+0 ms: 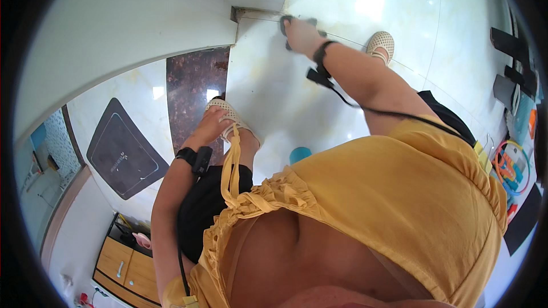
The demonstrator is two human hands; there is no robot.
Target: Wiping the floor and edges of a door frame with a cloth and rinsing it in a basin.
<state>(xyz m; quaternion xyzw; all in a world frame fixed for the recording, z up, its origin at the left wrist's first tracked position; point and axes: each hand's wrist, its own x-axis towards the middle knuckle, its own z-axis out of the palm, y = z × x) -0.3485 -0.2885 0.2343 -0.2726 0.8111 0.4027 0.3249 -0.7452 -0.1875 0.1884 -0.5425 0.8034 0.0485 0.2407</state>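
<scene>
My right hand (303,36) is stretched down to the white tiled floor (274,85), near the foot of the wall. It is closed on a dark object (285,25), mostly hidden by the hand and blurred, so its kind is unclear. My left hand (212,124) overlaps the beige perforated shoe (229,111) on my left foot. Nothing shows in its fingers, and whether it touches the shoe cannot be made out. Both wrists wear black bands with devices and cables. My other shoe (381,45) stands beyond the right forearm.
A pale wall (128,21) ends in a corner by my right hand. A dark brown threshold strip (197,77) crosses the floor, with a grey mat (128,149) beyond. A round teal object (300,155) is partly hidden by my top. Left stands a wooden-fronted cabinet (124,263); assorted items (511,167) line the right.
</scene>
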